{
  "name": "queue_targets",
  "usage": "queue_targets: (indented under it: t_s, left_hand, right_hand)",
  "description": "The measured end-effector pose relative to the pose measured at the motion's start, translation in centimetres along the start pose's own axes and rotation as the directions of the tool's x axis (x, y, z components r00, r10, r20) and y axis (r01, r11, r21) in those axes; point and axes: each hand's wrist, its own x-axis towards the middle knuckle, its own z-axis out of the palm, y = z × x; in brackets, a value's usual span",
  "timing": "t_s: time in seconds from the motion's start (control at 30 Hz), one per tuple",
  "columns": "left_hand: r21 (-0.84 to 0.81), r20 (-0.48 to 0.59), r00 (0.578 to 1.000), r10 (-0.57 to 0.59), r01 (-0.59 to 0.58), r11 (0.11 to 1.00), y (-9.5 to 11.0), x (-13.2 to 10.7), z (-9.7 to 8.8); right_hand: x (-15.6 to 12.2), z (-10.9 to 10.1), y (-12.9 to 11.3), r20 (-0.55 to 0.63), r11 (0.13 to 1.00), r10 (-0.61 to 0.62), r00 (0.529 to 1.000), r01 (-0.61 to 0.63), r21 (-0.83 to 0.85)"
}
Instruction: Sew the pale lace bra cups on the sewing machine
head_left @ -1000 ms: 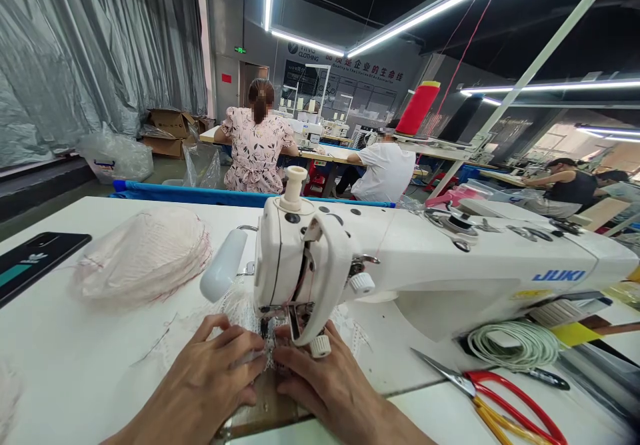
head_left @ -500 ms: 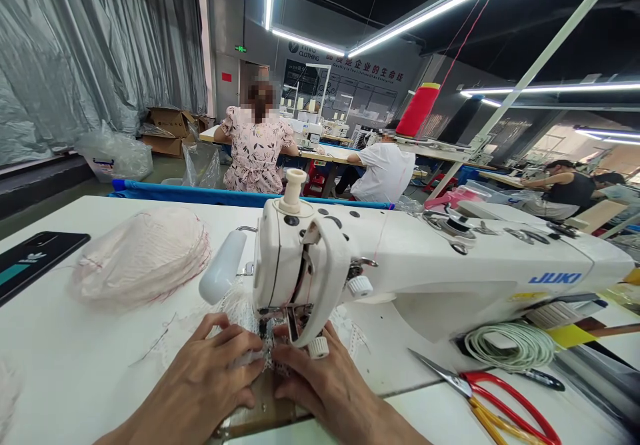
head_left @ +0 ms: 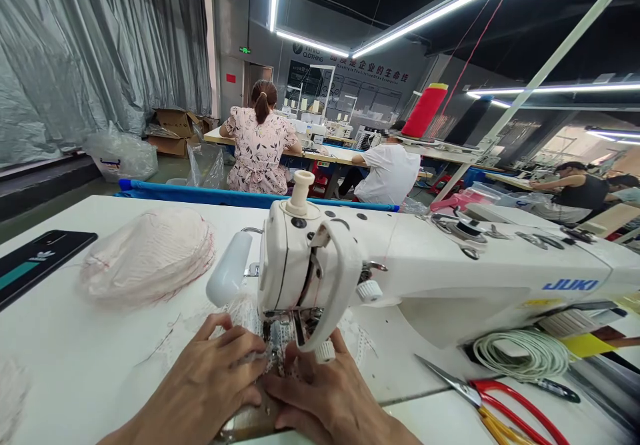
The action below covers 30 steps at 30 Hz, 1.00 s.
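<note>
A strip of white lace fabric [head_left: 243, 306] lies under the needle area of a white sewing machine [head_left: 430, 251], spreading out behind the machine head. My left hand [head_left: 215, 368] presses on the lace left of the presser foot, its fingers curled over the edge. On the other side, my right hand [head_left: 327, 388] pinches the lace close in front of the foot, thumb pointing toward my left hand. The machine's curved guard hides part of the right fingers. The needle tip cannot be made out.
A stack of pale pink fabric pieces [head_left: 150, 251] and a black phone [head_left: 43, 261] lie on the left. Red-handled scissors [head_left: 480, 391] and a coiled pale cord [head_left: 520, 353] lie on the right. A red thread cone [head_left: 424, 111] stands behind. Several people sit further off.
The whole view has shifted slightly to the right. My right thumb and fingers have moved a little nearer to me along the lace. My left hand stays almost in place.
</note>
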Motion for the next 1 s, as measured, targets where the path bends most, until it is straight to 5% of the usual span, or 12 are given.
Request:
queue_targets:
  t_s: [0.2,0.53,1.0]
  left_hand:
    - [0.057,0.065,0.998,0.023,-0.027,0.998,-0.6,-1.2,0.8]
    - [0.296,0.002,0.983,0.182,-0.174,0.939,0.4,-1.6,1.6]
    - [0.179,0.054,0.989,0.14,-0.148,0.973,-0.8,-2.3,2.2]
  right_hand:
    - [-0.4,-0.1,0.3,-0.019,0.999,-0.003,1.0,0.002,-0.04]
    - [-0.1,-0.3,0.1,-0.038,0.998,-0.01,0.999,0.008,-0.059]
    - [0.1,-0.8,0.1,-0.064,0.999,0.023,0.998,-0.022,0.026]
